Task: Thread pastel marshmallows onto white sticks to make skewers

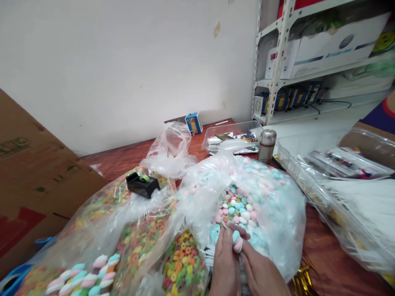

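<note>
Holding pink-and-blue marshmallow pinched between left hand and right hand, close together, with pale stick poking up from the left. Right of ring cereal. Just short of opening in plastic bag of pastel marshmallows. Well apart from tape dispenser and, farther back on table, metal flask.
</note>
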`<act>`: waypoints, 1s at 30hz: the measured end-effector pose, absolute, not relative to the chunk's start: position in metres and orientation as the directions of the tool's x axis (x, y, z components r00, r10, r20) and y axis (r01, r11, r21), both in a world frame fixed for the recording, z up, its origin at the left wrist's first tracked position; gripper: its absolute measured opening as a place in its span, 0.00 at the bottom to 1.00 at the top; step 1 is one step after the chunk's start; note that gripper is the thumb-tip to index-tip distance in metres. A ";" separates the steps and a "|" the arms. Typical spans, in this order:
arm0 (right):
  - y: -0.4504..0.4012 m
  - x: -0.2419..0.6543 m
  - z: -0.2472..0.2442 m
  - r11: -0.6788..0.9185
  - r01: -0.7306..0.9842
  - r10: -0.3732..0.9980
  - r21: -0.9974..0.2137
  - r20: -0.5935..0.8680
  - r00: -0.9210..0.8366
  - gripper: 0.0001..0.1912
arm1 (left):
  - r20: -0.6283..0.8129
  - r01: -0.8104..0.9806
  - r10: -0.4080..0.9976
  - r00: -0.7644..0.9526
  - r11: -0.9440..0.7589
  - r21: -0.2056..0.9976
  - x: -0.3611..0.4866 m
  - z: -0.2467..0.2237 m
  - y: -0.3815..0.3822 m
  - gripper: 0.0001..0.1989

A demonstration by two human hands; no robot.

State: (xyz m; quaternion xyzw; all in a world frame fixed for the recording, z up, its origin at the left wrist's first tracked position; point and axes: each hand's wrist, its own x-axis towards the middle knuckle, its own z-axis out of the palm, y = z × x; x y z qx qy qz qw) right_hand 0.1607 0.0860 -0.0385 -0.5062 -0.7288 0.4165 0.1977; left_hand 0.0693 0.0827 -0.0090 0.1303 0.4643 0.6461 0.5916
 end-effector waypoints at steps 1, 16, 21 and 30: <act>0.094 0.159 -0.035 0.175 0.566 0.897 -0.806 -0.106 -0.428 0.21 | -0.342 -0.622 0.903 -0.262 0.113 0.775 0.065 -0.009 0.088 0.16; 0.196 0.146 -0.041 0.161 0.803 0.972 -0.574 -0.050 -0.231 0.12 | 0.193 0.468 0.955 -0.226 -0.067 0.881 0.016 -0.041 0.164 0.16; 0.194 0.134 -0.043 0.097 0.842 0.985 -0.531 -0.072 -0.158 0.09 | 0.157 0.453 0.964 -0.215 -0.044 0.890 0.025 -0.044 0.175 0.17; 0.184 0.157 -0.039 0.149 0.457 0.972 -0.877 0.043 -0.233 0.13 | 0.007 0.226 0.952 -0.307 0.066 0.972 0.022 -0.039 0.168 0.09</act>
